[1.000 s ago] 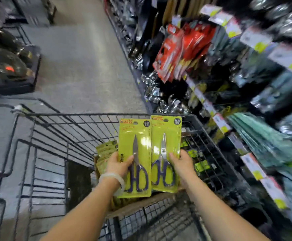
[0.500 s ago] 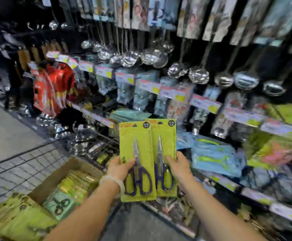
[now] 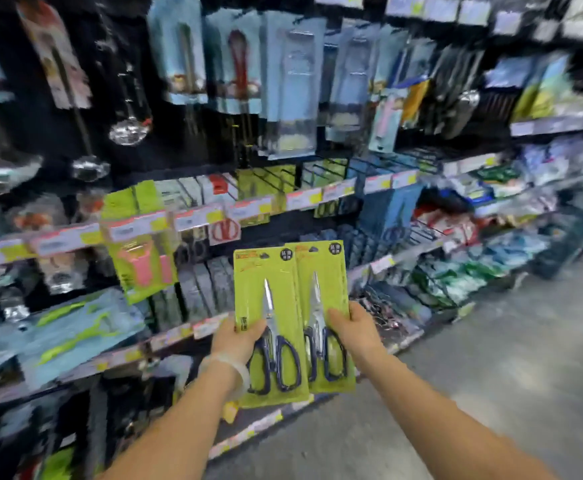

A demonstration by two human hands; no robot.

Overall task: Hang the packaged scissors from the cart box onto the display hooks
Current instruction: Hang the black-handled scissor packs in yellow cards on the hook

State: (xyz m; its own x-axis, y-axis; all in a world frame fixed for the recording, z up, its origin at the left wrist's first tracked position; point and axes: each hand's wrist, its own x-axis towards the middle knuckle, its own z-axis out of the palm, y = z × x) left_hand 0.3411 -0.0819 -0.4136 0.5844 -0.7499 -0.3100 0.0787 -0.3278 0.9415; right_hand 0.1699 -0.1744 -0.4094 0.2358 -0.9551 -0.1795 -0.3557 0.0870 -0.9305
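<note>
2 packs of scissors, left pack [image 3: 269, 320] and right pack [image 3: 324, 306], held upright side by side, edges overlapping, in front of the display shelves [image 3: 193, 216]. Left hand [image 3: 238, 336] pinches its pack by the lower edge, thumb on front; right hand [image 3: 356, 329] likewise. That low grip keeps the hang holes at the top free, likely for the hooks [image 3: 318, 171]. Versus 0.5 s ago: the view has swung right, the cart box is gone from frame, grip unchanged.

A shop aisle: price-tagged shelves [image 3: 304, 199] of hanging packaged utensils [image 3: 179, 53] and ladles [image 3: 129, 131].
</note>
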